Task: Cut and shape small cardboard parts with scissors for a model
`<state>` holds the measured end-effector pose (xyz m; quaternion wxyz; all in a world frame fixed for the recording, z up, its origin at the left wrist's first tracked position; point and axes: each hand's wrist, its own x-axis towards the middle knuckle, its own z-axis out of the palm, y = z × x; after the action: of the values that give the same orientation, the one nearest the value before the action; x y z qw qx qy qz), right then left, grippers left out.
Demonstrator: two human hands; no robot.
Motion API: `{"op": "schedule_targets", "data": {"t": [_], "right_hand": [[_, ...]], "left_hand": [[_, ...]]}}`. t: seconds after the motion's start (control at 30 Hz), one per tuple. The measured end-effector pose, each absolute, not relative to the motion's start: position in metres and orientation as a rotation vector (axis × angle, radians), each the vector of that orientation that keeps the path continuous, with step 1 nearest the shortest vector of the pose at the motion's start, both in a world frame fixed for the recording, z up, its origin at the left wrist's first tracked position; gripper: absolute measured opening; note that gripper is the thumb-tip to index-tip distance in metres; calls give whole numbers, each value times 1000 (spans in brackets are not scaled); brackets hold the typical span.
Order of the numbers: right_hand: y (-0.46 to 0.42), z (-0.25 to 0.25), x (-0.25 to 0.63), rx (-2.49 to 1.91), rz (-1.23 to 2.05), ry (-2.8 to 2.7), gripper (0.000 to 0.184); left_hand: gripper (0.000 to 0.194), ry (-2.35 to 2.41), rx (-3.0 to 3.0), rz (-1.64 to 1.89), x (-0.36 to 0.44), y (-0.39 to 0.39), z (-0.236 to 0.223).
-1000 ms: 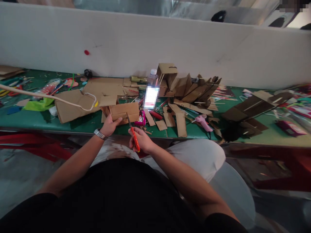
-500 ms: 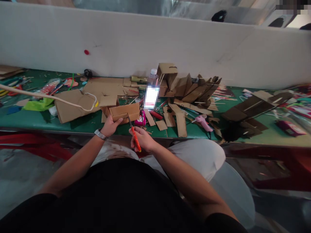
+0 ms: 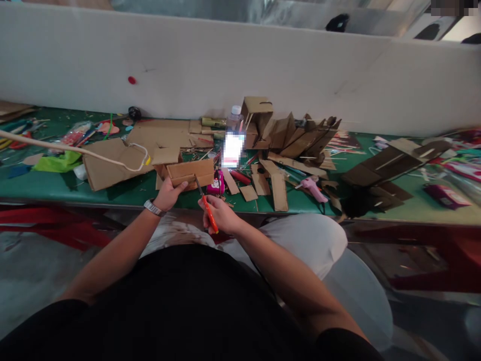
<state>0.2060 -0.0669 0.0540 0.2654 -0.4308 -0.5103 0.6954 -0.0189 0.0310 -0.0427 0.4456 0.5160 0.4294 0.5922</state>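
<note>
Evidently a firm hold and a well-guided tip matter most in this step; slightly left of the frame's centre, the left hand (image 3: 167,194) pinches the lower left part of a folded cardboard piece (image 3: 184,169), thumb on the near side, at the front of the green tabletop (image 3: 45,188); the right hand (image 3: 221,214), lower and to the right, is wrapped around a red-handled tool (image 3: 209,213); its slim dark end appears to touch the cardboard near the middle crease; whether that end is blade or shaft cannot be told; for neat work, the left thumb is best placed clear of the tip's line; pressure should be light, since the folded walls would probably buckle; short strokes suit too, with the magenta packet (image 3: 215,183) just beside the cardboard's right end.
</note>
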Motion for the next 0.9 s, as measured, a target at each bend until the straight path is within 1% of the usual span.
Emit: {"op": "schedule_targets", "data": {"t": [0.2,0.43,0.6,0.8,0.9], "right_hand": [[-65,50,203,-1183,1878,-1268,41],[-61,35,206,-1079,1872,-1209,44],[-60,29,204,-1067,1844,-1234,43],[-60,27,204,-1139,1776,-1348,44],[-57,26,205,-1139,1761,-1386,42]], "left_hand": [[74,1044,1307,1442,-20,34,-45],[71,1026,1348,1431,-22,39,-51],[74,989,1328,1423,-21,38,-48],[72,945,1301,1404,-19,35,-43],[75,916,1216,1388,-18,33,-38]]}}
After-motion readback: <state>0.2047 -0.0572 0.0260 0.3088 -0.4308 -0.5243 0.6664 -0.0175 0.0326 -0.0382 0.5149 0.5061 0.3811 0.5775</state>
